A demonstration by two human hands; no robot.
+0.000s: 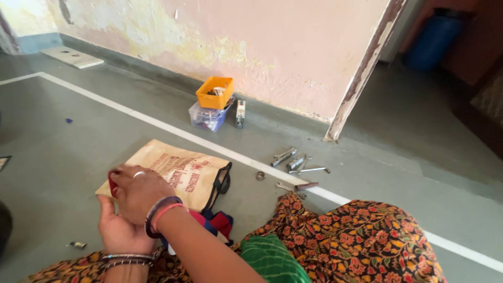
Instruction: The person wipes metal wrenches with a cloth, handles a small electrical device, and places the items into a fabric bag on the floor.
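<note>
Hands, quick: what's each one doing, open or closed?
Left hand: palm up, fingers partly curled, under the right; whether it holds anything cannot be told.
Right hand: closed over a small red thing.

The smooth grey concrete floor [78, 152] held a flat tan cloth bag [178, 173]. Right of the bag lay shiny metal tools [296, 163]. Beyond the bag sat an orange plastic box [215, 92] on a clear tub [207, 117].

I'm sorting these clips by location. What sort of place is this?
Probably a plain room in a house or small workshop, with work done on the floor: a grey floor with a painted white line, a peeling pink wall, loose metal tools and an orange box of small parts.
</note>
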